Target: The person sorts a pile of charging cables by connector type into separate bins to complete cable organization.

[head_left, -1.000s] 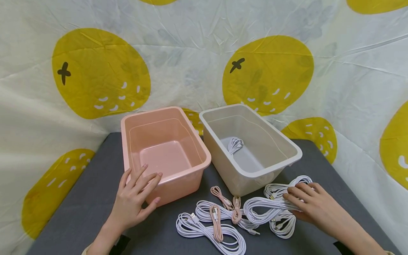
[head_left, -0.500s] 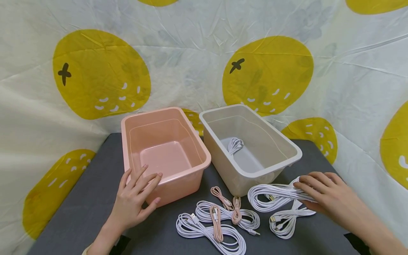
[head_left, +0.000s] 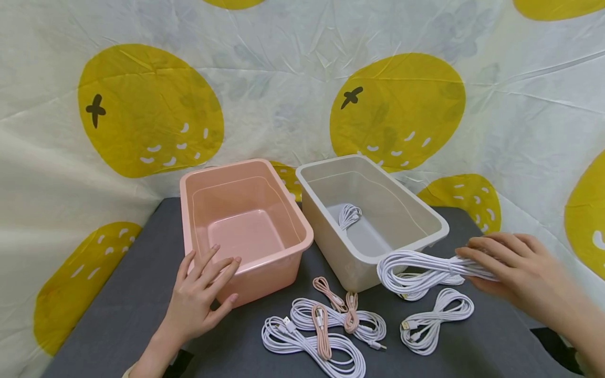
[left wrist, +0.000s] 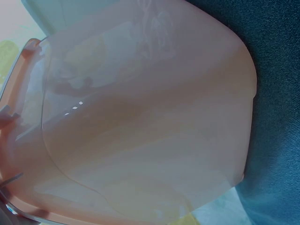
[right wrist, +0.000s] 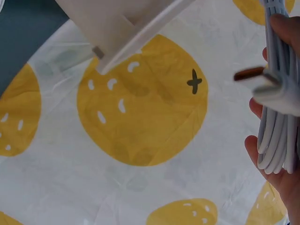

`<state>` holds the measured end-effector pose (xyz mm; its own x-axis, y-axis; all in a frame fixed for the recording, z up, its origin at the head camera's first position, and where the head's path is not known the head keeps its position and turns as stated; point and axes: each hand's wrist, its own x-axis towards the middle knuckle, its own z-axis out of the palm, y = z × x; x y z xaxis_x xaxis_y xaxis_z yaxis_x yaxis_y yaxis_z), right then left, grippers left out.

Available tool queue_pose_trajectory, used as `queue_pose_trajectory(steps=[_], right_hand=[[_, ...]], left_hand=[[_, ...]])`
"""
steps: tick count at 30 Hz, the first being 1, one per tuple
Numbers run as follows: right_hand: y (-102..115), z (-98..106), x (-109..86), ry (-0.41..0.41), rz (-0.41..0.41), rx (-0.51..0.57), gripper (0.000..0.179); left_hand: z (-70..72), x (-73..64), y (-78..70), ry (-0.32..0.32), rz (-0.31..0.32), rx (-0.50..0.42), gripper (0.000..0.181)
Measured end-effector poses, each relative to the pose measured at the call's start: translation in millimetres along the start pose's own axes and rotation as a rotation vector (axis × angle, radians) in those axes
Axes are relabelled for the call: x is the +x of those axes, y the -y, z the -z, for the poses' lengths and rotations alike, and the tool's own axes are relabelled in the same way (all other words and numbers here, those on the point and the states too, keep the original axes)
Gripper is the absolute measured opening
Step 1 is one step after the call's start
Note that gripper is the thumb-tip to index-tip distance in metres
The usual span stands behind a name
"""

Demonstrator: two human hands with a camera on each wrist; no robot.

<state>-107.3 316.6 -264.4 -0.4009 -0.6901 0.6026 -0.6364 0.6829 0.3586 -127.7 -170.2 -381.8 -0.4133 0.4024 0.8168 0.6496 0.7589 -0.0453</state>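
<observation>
Cable bundle [head_left: 437,266] higher, end in right grip [head_left: 524,270]

At twelve o'clock we see a creased white fabric backdrop [head_left: 283,94] printed with big yellow fruits [head_left: 156,121], spreading toward nine and three; toward six, we have a dark grey table [head_left: 111,299].

White cable bundle [head_left: 425,262]: long flattened coil, held in the right fingers [head_left: 493,248], raised off the worktop [head_left: 132,294], looped end by the grey bin's [head_left: 321,236] near corner. Pink bin [head_left: 250,231]: rectangular, open-topped, upright, left fingers [head_left: 222,274] over near-left corner.
</observation>
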Motion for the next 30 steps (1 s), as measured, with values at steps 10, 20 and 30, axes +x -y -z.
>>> queue_pose_trajectory(steps=[10,20,30], right_hand=[[-19,4,19.3,0.006,-0.016,-0.050,0.060],[-36,-10,47.9,0.000,-0.016,-0.040,0.060],[-54,-38,64.3,-0.031,-0.034,0.009,0.060]], left_hand=[[0.3,-0.2,0.0,-0.003,-0.001,0.001,0.051],[0.4,-0.2,0.5,0.007,0.001,0.007,0.052],[0.5,0.0,0.5,0.011,-0.003,0.012,0.052]])
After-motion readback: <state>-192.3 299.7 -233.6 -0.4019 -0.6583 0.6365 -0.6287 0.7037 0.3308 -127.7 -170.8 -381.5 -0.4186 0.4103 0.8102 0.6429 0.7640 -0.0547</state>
